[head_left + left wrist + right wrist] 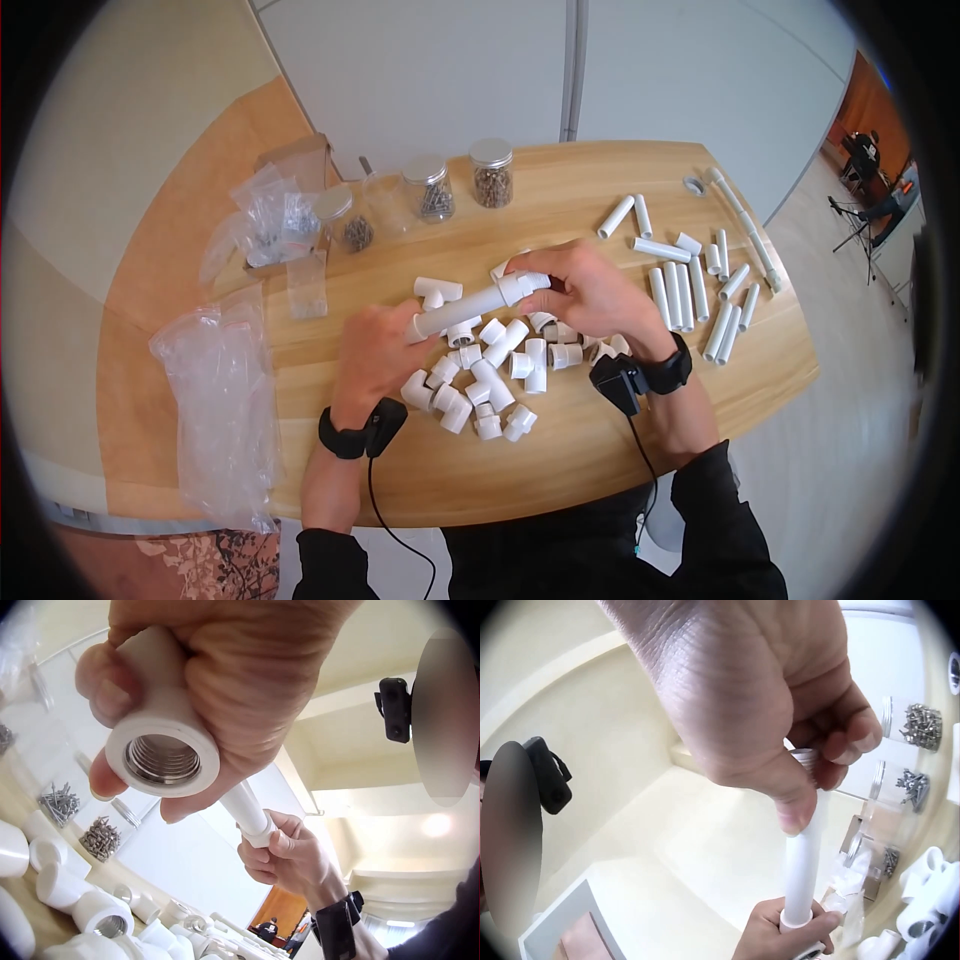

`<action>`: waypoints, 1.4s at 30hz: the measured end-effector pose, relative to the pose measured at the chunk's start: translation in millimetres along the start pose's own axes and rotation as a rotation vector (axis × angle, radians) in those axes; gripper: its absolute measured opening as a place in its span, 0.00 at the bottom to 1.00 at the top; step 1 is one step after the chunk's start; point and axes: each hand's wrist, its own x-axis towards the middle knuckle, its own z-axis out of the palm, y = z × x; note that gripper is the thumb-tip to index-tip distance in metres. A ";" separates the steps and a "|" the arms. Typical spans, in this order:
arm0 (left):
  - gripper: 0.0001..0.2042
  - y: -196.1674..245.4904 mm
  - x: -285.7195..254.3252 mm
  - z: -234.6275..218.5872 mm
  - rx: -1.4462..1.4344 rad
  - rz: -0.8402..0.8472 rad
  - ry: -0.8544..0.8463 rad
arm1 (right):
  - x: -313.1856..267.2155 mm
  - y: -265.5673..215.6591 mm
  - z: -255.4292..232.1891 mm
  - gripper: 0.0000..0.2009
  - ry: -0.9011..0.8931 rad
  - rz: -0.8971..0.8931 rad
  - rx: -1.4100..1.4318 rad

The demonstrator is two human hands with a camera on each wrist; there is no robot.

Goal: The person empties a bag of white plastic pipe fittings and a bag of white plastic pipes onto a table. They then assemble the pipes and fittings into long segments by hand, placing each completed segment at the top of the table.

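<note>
Above the table, both hands hold one assembly: a straight white plastic pipe (460, 315) with a white fitting at each end. My left hand (375, 350) grips the fitting (157, 694) on the left end; its round mouth shows a metal thread inside in the left wrist view. At the other end, my right hand (595, 290) pinches a white fitting (515, 289) between thumb and fingers. A threaded end (804, 757) pokes out past the right thumb in the right wrist view. Beneath the pipe lies a pile of white pipe fittings (490, 380), elbows and tees among them.
Short white pipes (675, 295) lie to the right, with a longer jointed pipe (745, 230) along the table's right edge. Several jars of screws, one a lidded jar (492, 175), stand at the back. Clear plastic bags (225, 400) and an opened cardboard box (310, 165) occupy the left.
</note>
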 end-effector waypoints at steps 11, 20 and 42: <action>0.10 0.0 1.4 -10.3 -0.127 -0.120 -0.067 | -0.1 -6.6 0.0 0.17 0.030 0.118 0.061; 0.16 -9.5 2.1 -9.4 -0.209 -0.279 -0.122 | -7.4 7.2 -28.7 0.17 0.149 0.245 -0.057; 0.16 -10.9 6.3 -5.9 -0.341 -0.306 -0.113 | -24.3 31.2 17.1 0.06 -0.316 0.401 -0.676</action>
